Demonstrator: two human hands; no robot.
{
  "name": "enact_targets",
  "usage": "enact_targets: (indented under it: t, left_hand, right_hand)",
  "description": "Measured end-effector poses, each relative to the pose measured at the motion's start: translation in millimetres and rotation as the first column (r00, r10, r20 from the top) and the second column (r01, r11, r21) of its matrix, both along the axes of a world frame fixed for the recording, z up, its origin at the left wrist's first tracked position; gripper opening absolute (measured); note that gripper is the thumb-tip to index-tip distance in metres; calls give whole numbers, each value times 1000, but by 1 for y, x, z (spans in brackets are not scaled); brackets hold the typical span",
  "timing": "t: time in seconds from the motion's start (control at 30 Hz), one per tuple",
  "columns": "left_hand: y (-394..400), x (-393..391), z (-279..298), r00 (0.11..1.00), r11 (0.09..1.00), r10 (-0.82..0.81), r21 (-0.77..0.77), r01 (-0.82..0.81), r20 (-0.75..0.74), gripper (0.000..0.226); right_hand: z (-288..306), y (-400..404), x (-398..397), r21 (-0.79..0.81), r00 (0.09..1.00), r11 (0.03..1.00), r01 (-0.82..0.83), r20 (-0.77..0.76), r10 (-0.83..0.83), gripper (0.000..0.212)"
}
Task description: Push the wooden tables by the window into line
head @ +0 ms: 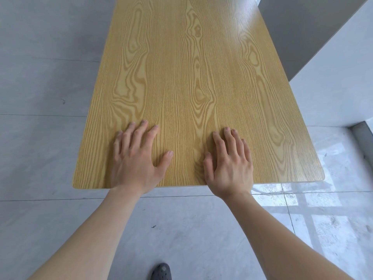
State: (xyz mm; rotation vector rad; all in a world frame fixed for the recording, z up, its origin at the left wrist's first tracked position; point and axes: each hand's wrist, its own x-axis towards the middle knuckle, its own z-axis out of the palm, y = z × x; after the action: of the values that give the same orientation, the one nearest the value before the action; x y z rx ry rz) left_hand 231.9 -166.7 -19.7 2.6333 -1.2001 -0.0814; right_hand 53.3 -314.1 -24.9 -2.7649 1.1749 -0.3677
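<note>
At near edge of wooden table [197, 77]: left hand [135, 158], right hand [230, 164] flat, fingers spread; white wall [333, 81] beside right edge.

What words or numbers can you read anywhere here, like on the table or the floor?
None. The wooden table shows only grain under the left hand and right hand. The floor tiles, white wall and dark shoe carry no writing either.

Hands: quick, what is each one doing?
Left hand: open, flat on the wooden table.
Right hand: open, flat on it too.
</note>
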Motion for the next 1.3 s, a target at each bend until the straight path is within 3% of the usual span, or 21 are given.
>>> enact_targets:
  t: [0.23,0.4,0.57,0.77,1.03,1.3]
  left_hand:
    - [0,0,7,998,991,-35,124,42,-54,80]
    - [-3,1,50,968,941,-56,312,133,-243,74]
    - [0,-10,100,948,881,-51,433,191,-315,67]
    - [19,-34,162,928,817,-57,517,256,-369,60]
    - [65,-68,247,949,859,13,489,150,-314,46]
    - [117,-43,290,964,903,106,429,10,-245,51]
  right_hand:
    - [12,2,2,84,995,996,-6,-98,14,61]
    - [59,2,5,320,938,947,12,-331,100,54]
    - [122,8,1,537,832,841,59,-492,256,53]
    - [187,24,-20,571,810,820,45,-501,305,57]
    - [262,52,-40,550,821,830,-96,-428,379,56]
    - [286,90,2,500,802,838,-218,-398,446,56]
